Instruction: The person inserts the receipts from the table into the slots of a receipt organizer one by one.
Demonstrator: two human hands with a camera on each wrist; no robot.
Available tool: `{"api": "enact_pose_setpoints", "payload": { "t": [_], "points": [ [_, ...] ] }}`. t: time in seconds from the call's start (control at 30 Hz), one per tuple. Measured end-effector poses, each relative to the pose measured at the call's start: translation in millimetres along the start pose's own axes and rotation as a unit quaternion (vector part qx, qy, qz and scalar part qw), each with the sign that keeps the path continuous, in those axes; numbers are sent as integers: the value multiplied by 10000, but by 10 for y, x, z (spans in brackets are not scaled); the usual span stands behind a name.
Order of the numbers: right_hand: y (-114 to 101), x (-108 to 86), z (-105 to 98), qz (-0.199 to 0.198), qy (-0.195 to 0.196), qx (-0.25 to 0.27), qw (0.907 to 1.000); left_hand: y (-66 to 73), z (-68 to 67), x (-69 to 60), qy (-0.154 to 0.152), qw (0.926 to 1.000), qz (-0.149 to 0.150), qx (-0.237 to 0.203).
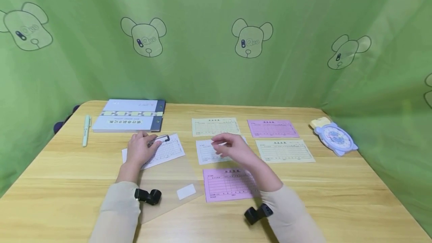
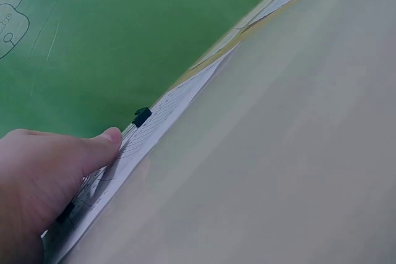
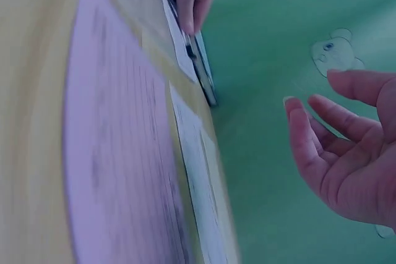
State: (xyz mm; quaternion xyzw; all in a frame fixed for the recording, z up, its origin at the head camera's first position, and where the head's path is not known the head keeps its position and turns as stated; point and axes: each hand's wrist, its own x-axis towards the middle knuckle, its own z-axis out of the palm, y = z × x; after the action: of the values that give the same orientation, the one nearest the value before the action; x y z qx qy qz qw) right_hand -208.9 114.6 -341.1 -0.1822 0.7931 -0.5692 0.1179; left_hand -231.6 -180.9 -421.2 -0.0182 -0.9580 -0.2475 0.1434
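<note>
My left hand (image 1: 139, 150) grips the top of a see-through clipboard (image 1: 168, 183), its thumb (image 2: 102, 148) lying along the metal clip with black ends (image 2: 142, 116). Under the clip lies a white printed form (image 1: 171, 150), partly covered by that hand. A white label (image 1: 186, 191) marks the board's lower corner. My right hand (image 1: 233, 148) holds nothing, fingers loosely bent, and is raised above another white form (image 1: 205, 155), which it partly hides. Nearer me lies a pink form (image 1: 227, 186), its right end hidden by the right forearm.
Pale green forms (image 1: 216, 127) (image 1: 285, 151) and a second pink form (image 1: 273, 128) lie on the table. A white-and-blue account book (image 1: 126, 117) and a mint pen (image 1: 86, 132) are back left. A blue timer-like object (image 1: 335, 138) sits at right beside a yellow block (image 1: 320, 122).
</note>
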Motion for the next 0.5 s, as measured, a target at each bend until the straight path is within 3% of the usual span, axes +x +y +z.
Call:
{"api": "enact_pose_setpoints", "payload": {
  "t": [0.27,0.5],
  "points": [
    [211,-388,-446,-157,88,-595,9981,-16,27,4,74,9998,-51,-180],
    [454,-579,-740,-23,153,-596,9981,-21,32,8,105,9996,-116,-218]
  ]
}}
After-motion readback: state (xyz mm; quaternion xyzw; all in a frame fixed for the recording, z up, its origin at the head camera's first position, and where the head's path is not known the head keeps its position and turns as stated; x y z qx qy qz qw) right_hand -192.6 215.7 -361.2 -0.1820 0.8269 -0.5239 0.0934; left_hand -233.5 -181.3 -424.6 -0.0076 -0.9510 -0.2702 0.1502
